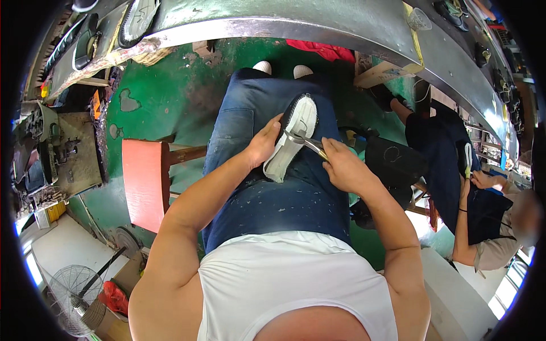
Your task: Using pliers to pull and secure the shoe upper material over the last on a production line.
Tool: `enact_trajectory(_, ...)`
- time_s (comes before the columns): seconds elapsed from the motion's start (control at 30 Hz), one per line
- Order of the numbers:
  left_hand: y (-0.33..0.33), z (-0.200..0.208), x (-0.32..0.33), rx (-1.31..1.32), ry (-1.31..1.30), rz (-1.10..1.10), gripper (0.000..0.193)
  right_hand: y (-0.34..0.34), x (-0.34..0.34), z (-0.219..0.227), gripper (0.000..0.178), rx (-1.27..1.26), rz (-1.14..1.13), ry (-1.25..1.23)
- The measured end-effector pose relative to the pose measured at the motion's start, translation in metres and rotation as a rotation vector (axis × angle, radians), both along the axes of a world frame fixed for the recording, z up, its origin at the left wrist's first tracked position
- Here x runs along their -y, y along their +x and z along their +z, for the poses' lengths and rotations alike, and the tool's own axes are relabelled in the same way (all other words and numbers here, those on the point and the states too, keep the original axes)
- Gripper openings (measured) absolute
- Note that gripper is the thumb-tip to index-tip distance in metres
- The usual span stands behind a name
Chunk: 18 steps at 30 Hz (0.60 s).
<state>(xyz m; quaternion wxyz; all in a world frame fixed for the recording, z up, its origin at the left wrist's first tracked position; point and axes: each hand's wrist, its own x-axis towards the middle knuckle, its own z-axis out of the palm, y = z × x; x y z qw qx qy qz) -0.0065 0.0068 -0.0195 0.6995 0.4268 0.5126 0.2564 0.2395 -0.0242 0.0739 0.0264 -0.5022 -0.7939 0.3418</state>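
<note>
Over my lap lies a shoe point(305, 116), sole side up, with a whitish bottom and a dark, gathered edge around the toe. Its toe points away from me, toward the bench. My left hand point(265, 141) is closed on the shoe's left side, thumb along the edge. A pair of metal pincers point(311, 144) is gripped in my right hand point(345, 162). The head of the pincers rests over the middle of the whitish bottom. My right palm hides the handle ends.
A metal workbench point(273, 28) curves across the far side, with another shoe point(138, 23) on it. An orange-red padded seat point(145, 184) stands left, a wire fan point(74, 298) lower left. At right, a co-worker's hands point(475, 181) hold a shoe point(467, 159).
</note>
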Motion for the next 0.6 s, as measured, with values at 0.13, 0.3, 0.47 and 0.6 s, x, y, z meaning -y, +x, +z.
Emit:
enact_trajectory(0.13, -0.002, 0.000, 0.015, -0.094, 0.025, -0.027, 0.059, -0.015, -0.021, 0.023, 0.046, 0.259, 0.154, -0.060)
enact_trajectory(0.3, -0.003, 0.003, 0.021, 0.261, -0.189, 0.090, 0.064, -0.019, -0.052, 0.032, 0.028, 0.264, 0.243, -0.381)
enact_trajectory(0.47, -0.013, 0.003, 0.012, 0.374, -0.250, 0.068, 0.080, -0.014, -0.013, -0.011, 0.029, -0.034, -0.053, -0.345)
enact_trajectory(0.6, -0.003, -0.001, 0.001, 0.191, -0.085, -0.057, 0.086, -0.021, 0.033, -0.047, 0.035, -0.234, -0.413, -0.348)
